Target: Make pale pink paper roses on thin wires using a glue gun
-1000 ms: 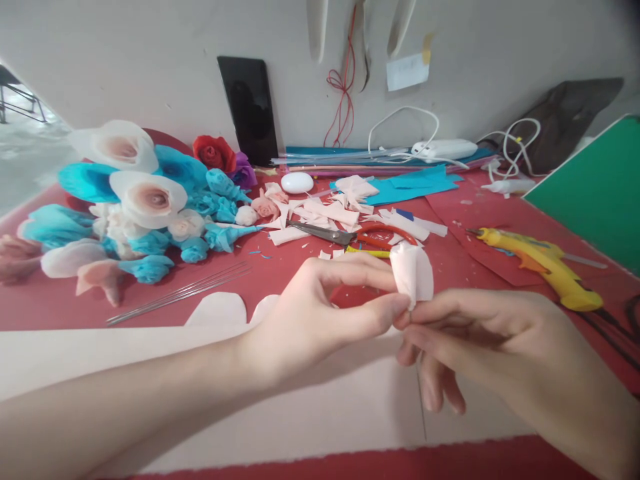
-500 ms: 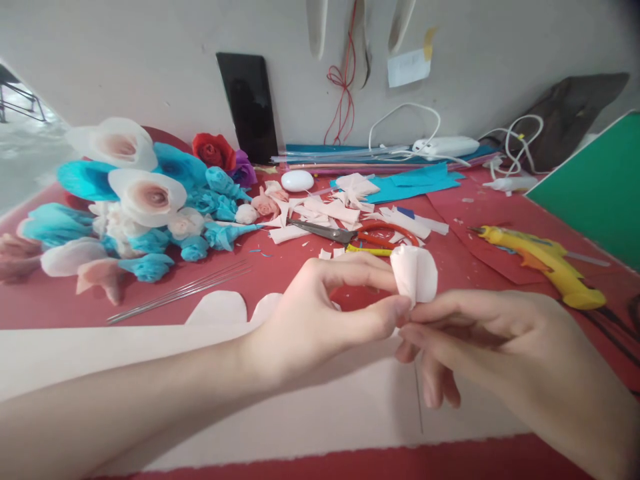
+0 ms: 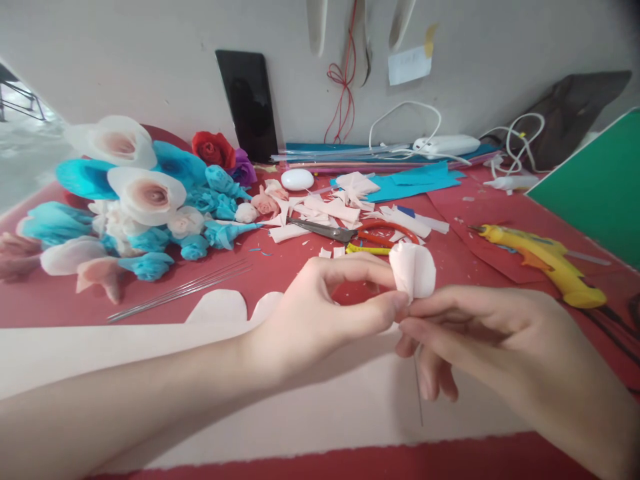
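Note:
Between both hands stands a small pale pink paper flower on a thin wire stem. My left hand pinches the base of its petals from the left, thumb in front. From the right, my right hand closes thumb and forefinger just below, at the top of the stem. The wire runs down past the curled lower fingers of that hand. Below the hands lies a wide strip of pale pink paper. Two cut petal pieces show at its far edge, partly behind my left hand.
Red-handled scissors lie among pink paper scraps beyond the hands. A yellow glue gun rests at the right. Paper flowers crowd the left, with loose wires before them. A phone leans on the wall.
The flower has turned slightly on its stem, its right petal now looking closer to the centre. Both hands keep nearly the same place and grip.

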Motion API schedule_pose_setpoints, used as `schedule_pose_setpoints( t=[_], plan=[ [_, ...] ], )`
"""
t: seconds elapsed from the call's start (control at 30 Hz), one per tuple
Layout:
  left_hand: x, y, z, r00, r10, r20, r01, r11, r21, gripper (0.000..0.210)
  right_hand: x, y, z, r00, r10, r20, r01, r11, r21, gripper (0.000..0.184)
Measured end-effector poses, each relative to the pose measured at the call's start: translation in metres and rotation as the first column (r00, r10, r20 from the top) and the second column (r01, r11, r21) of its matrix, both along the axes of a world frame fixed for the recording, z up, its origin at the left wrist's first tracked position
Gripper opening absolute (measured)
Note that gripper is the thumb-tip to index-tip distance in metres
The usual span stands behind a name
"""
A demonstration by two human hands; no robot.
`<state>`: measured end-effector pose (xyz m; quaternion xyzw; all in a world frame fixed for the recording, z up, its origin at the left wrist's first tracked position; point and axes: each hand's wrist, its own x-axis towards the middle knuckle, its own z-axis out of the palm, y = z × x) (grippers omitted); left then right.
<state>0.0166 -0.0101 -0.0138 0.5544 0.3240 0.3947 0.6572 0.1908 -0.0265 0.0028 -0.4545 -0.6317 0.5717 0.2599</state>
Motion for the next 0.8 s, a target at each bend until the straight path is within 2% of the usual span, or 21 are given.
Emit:
schedule_pose_setpoints(
  t=[0.1, 0.2, 0.37, 0.47, 0.6, 0.73, 0.8],
  plan=[
    [-0.0028, 0.0022, -0.0015, 0.998, -0.048, 0.045, 0.047, 0.999, 0.019, 0.012, 0.0018, 0.0011, 0.0013, 0.999, -0.040, -0.027, 0.040, 0.999, -0.018, 0.017],
    [-0.0045, 0.0039, -0.0030, 0.995, -0.049, 0.090, 0.044, 0.997, 0.057, 0.016, 0.0008, -0.0013, 0.0021, 0.996, -0.072, -0.048, 0.070, 0.996, -0.048, 0.018],
    [-0.0041, 0.0032, -0.0052, 0.984, -0.106, 0.143, 0.111, 0.994, -0.025, 0.014, -0.0054, -0.0071, 0.0005, 0.977, -0.167, -0.136, 0.156, 0.984, -0.086, 0.016],
    [-0.0033, 0.0026, -0.0069, 0.980, -0.114, 0.161, 0.123, 0.991, -0.046, 0.015, -0.0064, -0.0072, 0.0008, 0.976, -0.160, -0.149, 0.143, 0.983, -0.115, 0.017],
    [-0.0030, 0.0020, -0.0091, 0.970, -0.125, 0.210, 0.140, 0.988, -0.060, 0.013, -0.0044, -0.0060, 0.0037, 0.990, -0.082, -0.115, 0.070, 0.992, -0.109, 0.020],
    [-0.0044, 0.0011, -0.0083, 0.965, -0.123, 0.232, 0.150, 0.983, -0.102, 0.012, -0.0039, -0.0070, 0.0043, 0.986, -0.122, -0.115, 0.112, 0.989, -0.092, 0.020],
    [-0.0045, 0.0011, -0.0069, 0.965, -0.122, 0.231, 0.155, 0.979, -0.130, 0.012, -0.0041, -0.0067, 0.0036, 0.990, -0.088, -0.114, 0.079, 0.994, -0.078, 0.018]
  ],
)
